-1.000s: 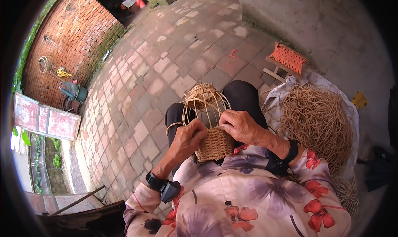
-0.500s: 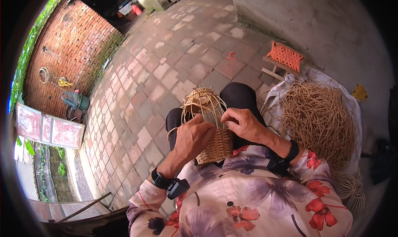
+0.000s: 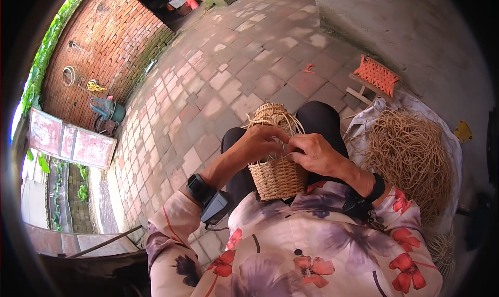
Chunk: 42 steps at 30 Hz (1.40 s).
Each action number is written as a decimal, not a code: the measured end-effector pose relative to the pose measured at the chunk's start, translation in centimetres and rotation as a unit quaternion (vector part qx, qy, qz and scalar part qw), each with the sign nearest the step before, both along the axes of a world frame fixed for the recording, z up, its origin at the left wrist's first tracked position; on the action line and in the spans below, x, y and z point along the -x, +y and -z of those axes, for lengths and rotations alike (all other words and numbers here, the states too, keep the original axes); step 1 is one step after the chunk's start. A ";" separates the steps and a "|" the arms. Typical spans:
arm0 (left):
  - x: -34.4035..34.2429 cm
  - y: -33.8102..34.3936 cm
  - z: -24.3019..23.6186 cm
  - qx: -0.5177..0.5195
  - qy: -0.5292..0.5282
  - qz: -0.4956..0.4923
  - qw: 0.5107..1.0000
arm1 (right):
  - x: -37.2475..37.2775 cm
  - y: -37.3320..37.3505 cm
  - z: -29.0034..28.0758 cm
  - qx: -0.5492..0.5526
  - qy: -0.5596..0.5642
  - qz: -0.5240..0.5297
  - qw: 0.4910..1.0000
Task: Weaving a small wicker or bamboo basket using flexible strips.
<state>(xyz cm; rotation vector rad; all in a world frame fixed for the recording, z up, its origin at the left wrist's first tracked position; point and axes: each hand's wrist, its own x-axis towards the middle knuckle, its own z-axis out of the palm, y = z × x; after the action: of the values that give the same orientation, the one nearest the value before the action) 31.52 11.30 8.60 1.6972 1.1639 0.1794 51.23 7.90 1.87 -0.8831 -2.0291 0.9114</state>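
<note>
A small woven straw basket (image 3: pixel 278 180) rests between my knees, its tightly plaited wall facing me. Loose strands rise from its upper edge and arch toward a rounded woven part (image 3: pixel 273 112) at the far side. My left hand (image 3: pixel 260 142) reaches over the strands from the left, its fingers bent and closed among them. At the upper right edge of the basket, my right hand (image 3: pixel 316 154) has thumb and fingers pinched together on a strand. The two hands nearly meet at their fingertips. What lies right under the fingers is partly hidden.
On my right, a heap of tan strands (image 3: pixel 408 151) lies on a white sheet (image 3: pixel 452 146). A small stool with an orange woven seat (image 3: pixel 377 74) stands beyond it, near the grey wall (image 3: pixel 405 32). A brick wall (image 3: pixel 104 42) is at the far left, over paving (image 3: pixel 202 97).
My left hand has moved up and to the right, from the basket's front to the strands by my right hand. More of the woven wall shows. The whole view has shifted slightly.
</note>
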 end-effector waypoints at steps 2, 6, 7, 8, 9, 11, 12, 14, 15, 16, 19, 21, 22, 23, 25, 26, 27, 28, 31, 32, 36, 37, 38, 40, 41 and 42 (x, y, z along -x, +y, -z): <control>-0.6 0.2 0.0 -0.014 0.008 0.017 1.000 | -0.8 -0.3 -0.6 0.007 0.006 0.002 1.000; -1.3 0.0 0.5 -0.025 0.005 -0.010 1.000 | -1.7 0.1 -0.3 0.010 -0.003 -0.018 1.000; -1.4 -0.1 0.4 -0.025 0.006 -0.006 1.000 | -1.9 0.1 -0.2 0.017 0.009 -0.032 0.999; -1.4 -0.1 0.3 -0.025 0.004 -0.010 1.000 | -2.0 0.2 -0.1 0.023 0.022 -0.047 0.998; -1.5 -0.2 0.1 -0.025 0.002 -0.014 1.000 | -2.2 0.3 0.0 0.023 0.023 -0.043 0.999; -1.6 -0.5 -0.2 -0.039 0.014 0.002 0.999 | -2.5 0.3 0.2 0.019 0.033 -0.062 0.997; -1.8 -0.6 -0.5 -0.054 0.025 0.015 0.998 | -2.6 0.4 0.3 0.021 0.034 -0.059 0.997; -2.0 -0.7 -1.0 -0.040 0.019 0.018 0.999 | -2.9 0.3 0.3 0.093 0.049 -0.077 0.991; -2.0 -0.7 -1.1 -0.027 0.013 0.019 0.999 | -3.0 0.3 0.3 0.093 0.050 -0.076 0.991; -1.9 -0.7 -1.1 -0.028 0.013 0.019 0.999 | -3.0 0.3 0.1 0.141 0.066 -0.080 0.985; -1.0 -0.7 -0.7 0.008 -0.019 -0.026 0.999 | -2.9 0.3 -0.4 0.165 0.090 -0.070 0.980; 0.0 -0.7 0.1 -0.033 0.007 -0.009 0.999 | -2.9 0.3 -0.3 0.141 0.100 -0.055 0.983; 0.4 -0.9 0.5 -0.033 0.007 -0.008 0.999 | -2.9 0.1 0.2 0.131 0.100 -0.047 0.985; 0.8 -1.2 0.8 -0.049 0.026 -0.014 0.998 | -2.8 -0.1 0.7 0.121 0.101 -0.038 0.987; 1.2 -1.7 1.2 -0.063 0.045 -0.022 0.997 | -2.2 -0.4 1.3 0.079 0.074 -0.028 0.994; 1.2 -2.0 1.3 -0.094 0.066 -0.017 0.993 | -1.8 -0.5 1.4 0.037 0.048 -0.020 0.998; 1.2 -2.2 1.5 -0.125 0.087 -0.011 0.988 | -1.6 -0.6 1.4 0.039 0.048 -0.020 0.998; 1.1 -2.5 1.6 -0.124 0.086 -0.012 0.988 | -1.3 -0.6 1.4 0.030 0.037 -0.010 0.999; 0.2 -3.3 1.6 -0.254 0.129 0.008 0.959 | -0.7 -0.8 1.8 0.030 0.047 0.022 0.998; -0.2 -3.6 1.4 -0.254 0.151 0.003 0.955 | -0.6 -0.9 1.9 0.037 0.068 0.044 0.996; -0.8 -4.3 1.4 -0.271 0.168 -0.024 0.947 | -0.7 -1.7 1.3 0.141 0.109 0.096 0.979; -0.9 -4.4 1.5 -0.271 0.167 -0.021 0.948 | -0.7 -1.6 1.7 0.059 0.091 0.081 0.991; -0.8 -4.3 1.8 -0.271 0.155 -0.032 0.949 | -0.7 -1.6 2.0 -0.025 0.072 0.067 0.995; -0.8 -4.4 2.0 -0.272 0.145 -0.043 0.950 | -0.4 -1.4 2.4 -0.025 0.059 0.055 0.996; -0.8 -4.5 2.1 -0.277 0.148 -0.043 0.948 | -0.3 -1.4 2.5 -0.026 0.047 0.040 0.998; -0.8 -4.6 2.1 -0.282 0.150 -0.043 0.947 | -0.3 -1.3 2.6 -0.028 0.049 0.040 0.998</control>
<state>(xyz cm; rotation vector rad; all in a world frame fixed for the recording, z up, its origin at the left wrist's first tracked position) 32.28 6.72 6.50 2.2318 1.5141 0.3436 51.49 6.60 -0.74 -0.8675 -1.9126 0.8343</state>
